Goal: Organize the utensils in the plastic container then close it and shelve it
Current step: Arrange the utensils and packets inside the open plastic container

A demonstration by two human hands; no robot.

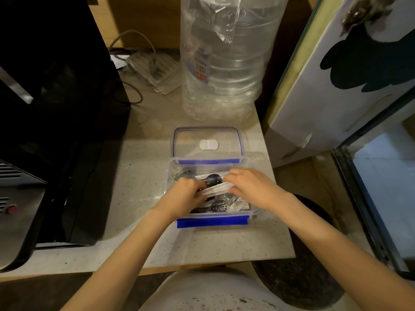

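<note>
A clear plastic container (213, 222) with blue clips sits open on the speckled counter, near its right edge. Inside lie black plastic utensils (212, 208) in clear wrappers and white paper sleeves. Both hands reach into it. My left hand (186, 196) and my right hand (253, 187) each pinch one end of a white wrapped utensil packet (216, 189), held across the container. The clear lid (207, 143), with a blue seal and a white centre tab, lies flat on the counter just behind the container.
A large clear water jug (226, 59) stands behind the lid. A black and steel appliance (45, 131) fills the left side. A power strip (155, 70) with cables lies at the back. A white board (336, 86) leans at the right. The counter (224, 248) ends just right of the container.
</note>
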